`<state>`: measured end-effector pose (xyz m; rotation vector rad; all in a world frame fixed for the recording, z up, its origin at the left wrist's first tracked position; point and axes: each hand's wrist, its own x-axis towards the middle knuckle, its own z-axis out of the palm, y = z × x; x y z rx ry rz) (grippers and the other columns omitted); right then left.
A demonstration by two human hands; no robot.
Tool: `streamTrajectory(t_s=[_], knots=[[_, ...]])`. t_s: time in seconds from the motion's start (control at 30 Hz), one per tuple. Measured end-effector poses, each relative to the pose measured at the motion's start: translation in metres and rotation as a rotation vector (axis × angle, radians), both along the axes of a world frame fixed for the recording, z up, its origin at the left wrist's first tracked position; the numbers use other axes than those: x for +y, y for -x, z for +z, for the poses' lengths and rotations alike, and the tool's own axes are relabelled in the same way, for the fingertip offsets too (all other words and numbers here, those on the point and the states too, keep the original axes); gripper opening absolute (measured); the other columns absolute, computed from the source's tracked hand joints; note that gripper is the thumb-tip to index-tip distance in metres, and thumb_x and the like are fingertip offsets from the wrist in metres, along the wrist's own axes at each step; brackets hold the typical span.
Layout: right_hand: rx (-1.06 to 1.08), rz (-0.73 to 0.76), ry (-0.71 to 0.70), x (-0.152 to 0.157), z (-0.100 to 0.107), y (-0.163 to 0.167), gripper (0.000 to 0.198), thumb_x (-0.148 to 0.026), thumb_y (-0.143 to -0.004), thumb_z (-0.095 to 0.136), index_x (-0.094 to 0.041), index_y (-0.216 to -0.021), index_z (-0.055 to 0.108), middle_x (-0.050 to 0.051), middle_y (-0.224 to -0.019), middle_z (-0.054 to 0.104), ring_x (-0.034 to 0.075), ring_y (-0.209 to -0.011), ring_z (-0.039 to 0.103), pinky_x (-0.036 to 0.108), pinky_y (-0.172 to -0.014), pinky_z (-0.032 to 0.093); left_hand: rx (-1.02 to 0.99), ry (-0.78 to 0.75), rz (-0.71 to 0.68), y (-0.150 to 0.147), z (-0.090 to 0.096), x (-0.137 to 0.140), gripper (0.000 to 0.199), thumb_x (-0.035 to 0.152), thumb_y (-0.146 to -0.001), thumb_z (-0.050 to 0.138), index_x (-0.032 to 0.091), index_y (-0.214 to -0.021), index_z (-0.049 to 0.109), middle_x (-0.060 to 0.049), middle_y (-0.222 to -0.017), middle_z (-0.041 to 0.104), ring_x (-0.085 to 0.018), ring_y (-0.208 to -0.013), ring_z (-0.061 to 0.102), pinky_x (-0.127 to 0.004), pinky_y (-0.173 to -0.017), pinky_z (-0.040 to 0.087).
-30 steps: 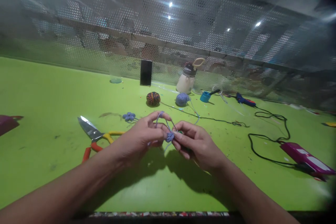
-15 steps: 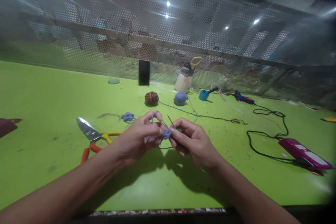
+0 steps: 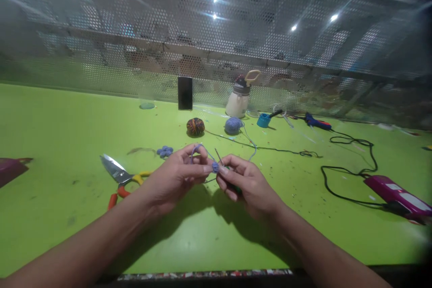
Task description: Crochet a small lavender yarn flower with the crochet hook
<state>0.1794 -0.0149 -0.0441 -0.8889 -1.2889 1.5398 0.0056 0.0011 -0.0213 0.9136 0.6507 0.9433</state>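
Observation:
My left hand (image 3: 184, 170) pinches a small piece of purple crochet work (image 3: 215, 167) between thumb and fingers, with purple yarn looped over its raised index finger. My right hand (image 3: 245, 180) is closed around a crochet hook (image 3: 218, 155); its thin metal shaft points up beside the work, and a bit of green handle shows under the fingers. From the purple yarn ball (image 3: 233, 125) behind the hands, a strand trails down toward them. A finished-looking purple crochet flower (image 3: 165, 151) lies left of my left hand. Close to my left forearm are scissors (image 3: 123, 179) with red and yellow handles, blades open.
A dark multicoloured yarn ball (image 3: 195, 127), a phone (image 3: 185, 93), a bottle (image 3: 238, 99) and a blue pot (image 3: 263, 120) stand farther back. To the right are a blue glue gun (image 3: 317, 121) and a magenta power strip (image 3: 398, 195) with black cord. A perforated metal screen (image 3: 216, 45) rises behind.
The view has shifted slightly. The crochet piece is tucked further into my left fingers, and less of it shows. Both hands keep nearly the same place and hold.

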Motion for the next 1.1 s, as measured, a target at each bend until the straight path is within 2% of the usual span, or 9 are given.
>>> streamTrajectory(t_s=[0.1, 0.3, 0.6, 0.73, 0.93, 1.1], knots=[[0.042, 0.015, 0.033, 0.001, 0.002, -0.001, 0.023, -0.036, -0.084, 0.069, -0.017, -0.083, 0.056, -0.005, -0.057, 0.058, 0.004, -0.037, 0.039, 0.018, -0.037, 0.021, -0.016, 0.003, -0.02, 0.0, 0.0, 0.001, 0.023, 0.006, -0.07, 0.076, 0.017, -0.078, 0.058, 0.005, -0.068, 0.058, -0.007, -0.058, 0.05, -0.018, -0.054, 0.035], [0.089, 0.013, 0.081, 0.001, 0.007, -0.003, 0.021, -0.034, -0.082, 0.072, -0.016, -0.085, 0.061, -0.003, -0.059, 0.056, 0.005, -0.043, 0.036, 0.018, -0.038, 0.021, 0.025, 0.041, 0.043, 0.0, 0.001, 0.004, 0.024, 0.006, -0.065, 0.079, 0.015, -0.074, 0.059, 0.004, -0.068, 0.055, -0.007, -0.061, 0.049, -0.019, -0.059, 0.038], [0.166, 0.103, 0.144, 0.002, 0.008, -0.006, 0.024, -0.03, -0.078, 0.076, -0.014, -0.081, 0.059, -0.003, -0.055, 0.058, 0.002, -0.037, 0.036, 0.017, -0.037, 0.017, 0.051, 0.084, -0.039, -0.002, -0.001, 0.003, 0.027, 0.014, -0.066, 0.082, 0.015, -0.072, 0.056, 0.002, -0.065, 0.054, -0.009, -0.061, 0.048, -0.022, -0.059, 0.034], [0.2, 0.143, 0.148, 0.003, 0.004, -0.007, 0.02, -0.028, -0.082, 0.072, -0.014, -0.085, 0.059, -0.003, -0.056, 0.058, 0.002, -0.036, 0.036, 0.017, -0.037, 0.016, 0.029, 0.096, -0.024, -0.003, 0.002, 0.002, 0.028, 0.014, -0.066, 0.082, 0.015, -0.072, 0.054, 0.002, -0.067, 0.055, -0.01, -0.062, 0.048, -0.022, -0.06, 0.034], [0.218, 0.156, 0.138, 0.006, -0.002, -0.006, 0.022, -0.031, -0.081, 0.073, -0.014, -0.086, 0.06, -0.004, -0.056, 0.057, 0.001, -0.035, 0.034, 0.017, -0.036, 0.018, -0.003, 0.048, -0.031, -0.006, -0.003, 0.002, 0.027, 0.012, -0.07, 0.077, 0.016, -0.068, 0.05, 0.004, -0.063, 0.05, -0.008, -0.056, 0.042, -0.021, -0.057, 0.029], [0.194, 0.088, 0.114, 0.006, -0.002, -0.005, 0.017, -0.027, -0.084, 0.071, -0.013, -0.086, 0.062, -0.003, -0.059, 0.059, 0.001, -0.037, 0.037, 0.016, -0.037, 0.021, 0.105, -0.075, 0.015, -0.008, -0.007, 0.002, 0.016, 0.011, -0.073, 0.07, 0.016, -0.072, 0.054, 0.004, -0.065, 0.051, -0.009, -0.06, 0.043, -0.023, -0.06, 0.032]])
